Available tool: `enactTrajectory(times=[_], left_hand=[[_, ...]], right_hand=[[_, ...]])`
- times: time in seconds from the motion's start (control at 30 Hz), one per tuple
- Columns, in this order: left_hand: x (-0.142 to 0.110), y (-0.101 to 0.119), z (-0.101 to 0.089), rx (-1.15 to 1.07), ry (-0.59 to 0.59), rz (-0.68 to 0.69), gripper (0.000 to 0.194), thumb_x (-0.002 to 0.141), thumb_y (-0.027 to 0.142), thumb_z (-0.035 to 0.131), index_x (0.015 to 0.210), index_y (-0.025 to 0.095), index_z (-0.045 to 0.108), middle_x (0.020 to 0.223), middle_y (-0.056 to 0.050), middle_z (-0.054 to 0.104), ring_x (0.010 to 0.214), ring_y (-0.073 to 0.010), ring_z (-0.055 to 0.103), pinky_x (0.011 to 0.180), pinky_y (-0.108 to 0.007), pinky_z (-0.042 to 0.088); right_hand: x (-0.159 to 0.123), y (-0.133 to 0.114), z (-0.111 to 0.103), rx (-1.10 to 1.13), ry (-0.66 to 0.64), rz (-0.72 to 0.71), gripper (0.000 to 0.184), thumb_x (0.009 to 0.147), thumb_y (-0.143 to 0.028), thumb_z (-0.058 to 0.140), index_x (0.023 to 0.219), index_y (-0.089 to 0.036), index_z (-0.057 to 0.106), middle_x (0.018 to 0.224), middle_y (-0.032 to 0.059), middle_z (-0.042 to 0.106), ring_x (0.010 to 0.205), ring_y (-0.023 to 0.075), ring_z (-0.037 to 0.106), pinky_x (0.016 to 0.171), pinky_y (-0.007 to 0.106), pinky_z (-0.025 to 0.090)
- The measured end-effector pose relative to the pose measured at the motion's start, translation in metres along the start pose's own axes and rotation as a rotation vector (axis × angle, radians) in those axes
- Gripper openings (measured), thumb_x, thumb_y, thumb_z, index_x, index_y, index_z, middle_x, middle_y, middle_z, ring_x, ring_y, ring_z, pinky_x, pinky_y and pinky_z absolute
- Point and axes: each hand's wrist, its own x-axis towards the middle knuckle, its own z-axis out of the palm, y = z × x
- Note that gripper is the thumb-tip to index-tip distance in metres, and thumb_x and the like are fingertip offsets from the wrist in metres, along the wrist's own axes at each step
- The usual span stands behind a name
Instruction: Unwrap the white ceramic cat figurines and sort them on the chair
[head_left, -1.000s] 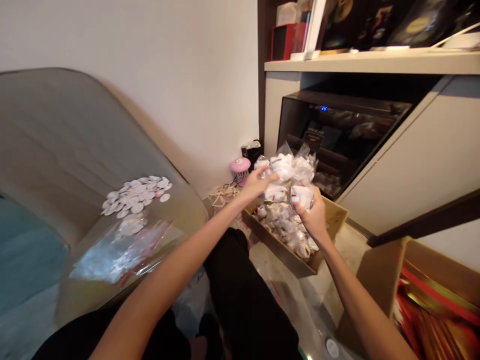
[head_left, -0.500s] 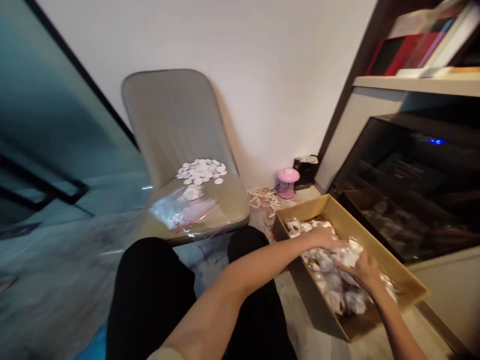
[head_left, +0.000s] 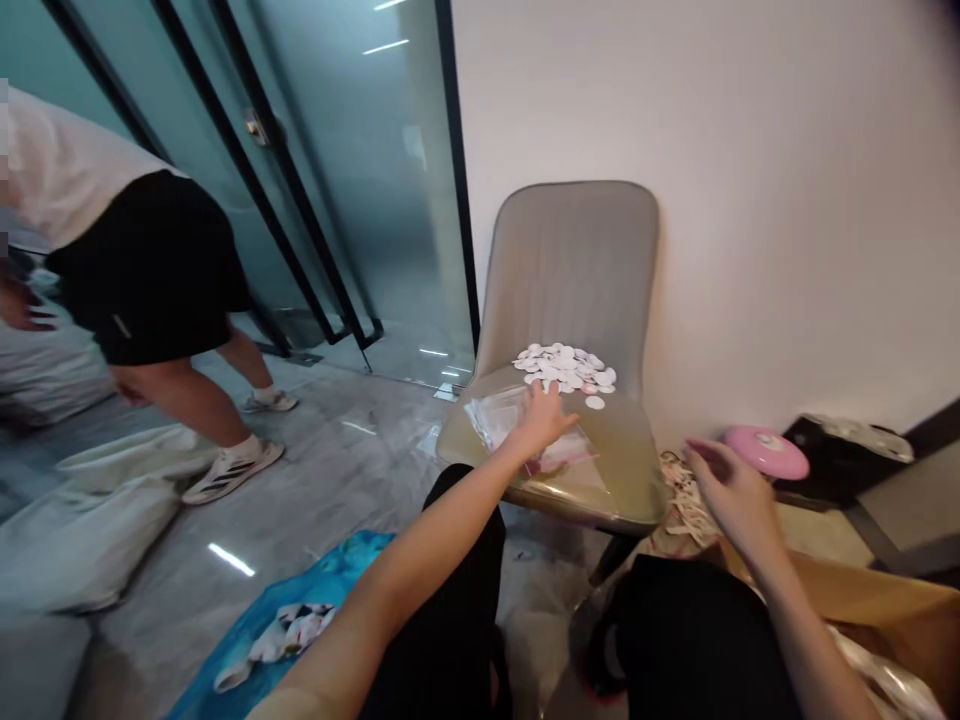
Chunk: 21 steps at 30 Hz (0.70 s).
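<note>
My left hand (head_left: 546, 418) is over the chair seat with its fingers spread, at the near edge of a pile of white round discs (head_left: 562, 364). Under and around it lie clear plastic bags (head_left: 491, 412); whether the fingers touch a bag or a disc, I cannot tell. One disc (head_left: 595, 403) lies apart from the pile. To the right of the chair (head_left: 577, 255), my right hand (head_left: 731, 490) hangs in the air, somewhat blurred, fingers loosely apart and nothing visible in them. Below it stands the cardboard box (head_left: 862, 590) holding wrapped items (head_left: 889, 680).
A pink lamp-like device (head_left: 772, 452) and a black box (head_left: 847, 455) stand by the wall. Blue plastic (head_left: 300, 570) with white pieces lies on the floor at left. Beyond it, another person (head_left: 157, 270) bends near pale sacks (head_left: 135, 510) and a glass door (head_left: 360, 180).
The view has swung left. Both hands have come out of the cardboard box: the left to the chair seat, the right to the air beside it. Another person is now in view.
</note>
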Motion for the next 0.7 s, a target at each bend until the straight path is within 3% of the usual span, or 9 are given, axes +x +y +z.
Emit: enactTrajectory(times=[0.07, 0.13, 0.27, 0.4, 0.47, 0.53, 0.63, 0.7], left_hand=[[0.008, -0.015, -0.003, -0.064, -0.064, -0.118, 0.071, 0.082, 0.055, 0.066, 0.138, 0.018, 0.043, 0.147, -0.025, 0.040, 0.131, -0.0416, 0.047, 0.101, -0.049, 0.042], [0.017, -0.023, -0.003, -0.098, -0.116, -0.187, 0.076, 0.079, 0.054, 0.068, 0.140, 0.017, 0.041, 0.148, -0.028, 0.039, 0.131, -0.0438, 0.047, 0.100, -0.050, 0.043], [0.035, -0.044, 0.006, -0.113, -0.226, -0.192, 0.082, 0.074, 0.045, 0.075, 0.142, 0.017, 0.041, 0.143, -0.027, 0.049, 0.126, -0.0398, 0.055, 0.095, -0.043, 0.047], [0.041, -0.069, 0.021, -0.078, -0.247, -0.028, 0.056, 0.077, 0.028, 0.072, 0.129, 0.016, 0.054, 0.124, -0.020, 0.065, 0.117, -0.0327, 0.062, 0.093, -0.037, 0.048], [0.041, -0.075, 0.027, -0.085, -0.171, 0.003, 0.046, 0.082, 0.023, 0.066, 0.126, 0.016, 0.056, 0.119, -0.020, 0.067, 0.113, -0.0306, 0.064, 0.092, -0.037, 0.048], [0.041, -0.075, 0.031, -0.134, -0.024, 0.030, 0.045, 0.085, 0.024, 0.063, 0.129, 0.015, 0.054, 0.115, -0.019, 0.067, 0.109, -0.0298, 0.065, 0.090, -0.038, 0.049], [0.043, -0.064, 0.029, -0.292, 0.219, 0.161, 0.055, 0.084, 0.024, 0.064, 0.136, 0.013, 0.050, 0.116, -0.017, 0.065, 0.107, -0.0280, 0.063, 0.093, -0.038, 0.049], [0.041, -0.052, 0.024, -0.387, 0.313, 0.301, 0.061, 0.083, 0.020, 0.064, 0.142, 0.016, 0.047, 0.122, -0.015, 0.062, 0.109, -0.0251, 0.061, 0.096, -0.037, 0.048]], right_hand=[[0.036, -0.048, 0.043, 0.075, -0.190, -0.073, 0.049, 0.087, -0.050, 0.054, 0.120, -0.016, 0.066, 0.106, 0.0132, 0.075, 0.094, 0.0275, 0.073, 0.082, 0.040, 0.058], [0.062, -0.076, 0.081, 0.043, -0.179, -0.068, 0.047, 0.088, -0.046, 0.054, 0.120, -0.015, 0.067, 0.103, 0.0133, 0.075, 0.092, 0.0266, 0.074, 0.082, 0.038, 0.057], [0.087, -0.089, 0.146, -0.209, -0.306, -0.046, 0.047, 0.088, -0.035, 0.055, 0.129, -0.013, 0.064, 0.106, 0.0152, 0.076, 0.098, 0.0286, 0.072, 0.087, 0.038, 0.053], [0.087, -0.093, 0.191, -0.276, -0.475, -0.075, 0.056, 0.087, -0.031, 0.056, 0.139, -0.010, 0.056, 0.113, 0.0174, 0.074, 0.104, 0.0295, 0.070, 0.091, 0.038, 0.051], [0.088, -0.099, 0.200, -0.200, -0.461, -0.080, 0.057, 0.086, -0.028, 0.054, 0.140, -0.009, 0.055, 0.120, 0.0186, 0.071, 0.110, 0.0283, 0.068, 0.095, 0.038, 0.050], [0.089, -0.107, 0.200, -0.078, -0.371, -0.081, 0.059, 0.082, -0.027, 0.056, 0.139, -0.009, 0.055, 0.127, 0.0185, 0.068, 0.115, 0.0274, 0.065, 0.100, 0.039, 0.049], [0.091, -0.119, 0.187, 0.104, -0.216, -0.138, 0.067, 0.079, -0.034, 0.062, 0.142, -0.015, 0.052, 0.141, 0.0150, 0.059, 0.124, 0.0271, 0.060, 0.107, 0.043, 0.045], [0.089, -0.128, 0.170, 0.145, -0.151, -0.200, 0.071, 0.079, -0.041, 0.066, 0.144, -0.017, 0.050, 0.145, 0.0137, 0.055, 0.131, 0.0274, 0.054, 0.112, 0.044, 0.041]])
